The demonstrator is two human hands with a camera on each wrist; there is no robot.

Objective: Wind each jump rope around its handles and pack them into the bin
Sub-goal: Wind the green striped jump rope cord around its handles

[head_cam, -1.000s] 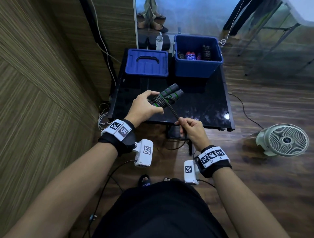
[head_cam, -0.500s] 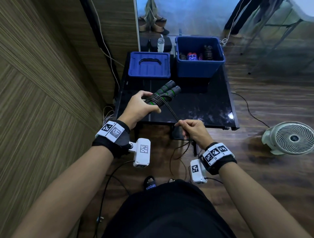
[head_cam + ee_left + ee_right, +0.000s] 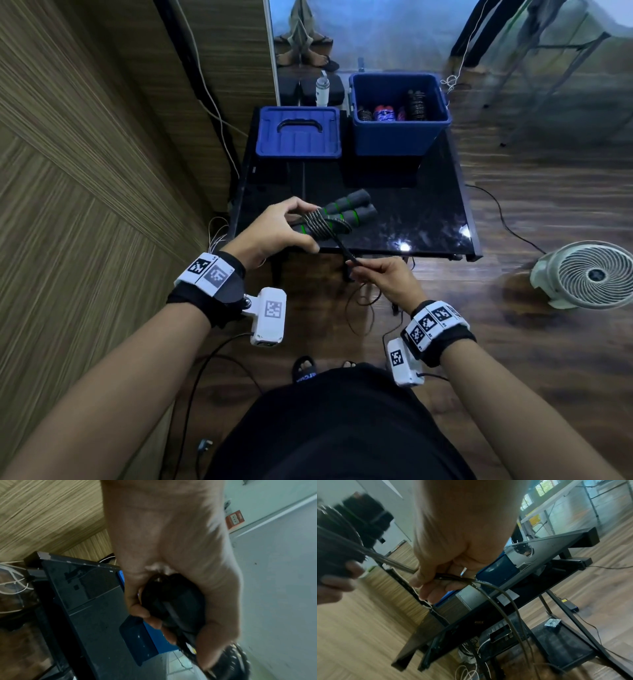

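Note:
My left hand [image 3: 274, 229] grips two grey foam jump rope handles [image 3: 352, 209] with green rings, held side by side over the near edge of the black table [image 3: 428, 212]. Several turns of black rope [image 3: 322, 224] are wound around them. From the coil a taut stretch of rope runs down to my right hand [image 3: 387, 277], which pinches it just in front of the table edge. In the right wrist view the loose rope [image 3: 508, 601] loops down from those fingers [image 3: 426, 580]. In the left wrist view my left hand's fingers [image 3: 150, 616] wrap the dark handles [image 3: 173, 601].
An open blue bin [image 3: 397, 113] at the table's back right holds several wound ropes. Its blue lid [image 3: 298, 133] lies to the left. A white fan [image 3: 589, 274] stands on the floor at right. Cables trail on the floor. A wood-panel wall runs along the left.
The handles have tilted flatter and more turns of rope sit on them. My right hand has stayed near the table edge, still pulling the rope taut.

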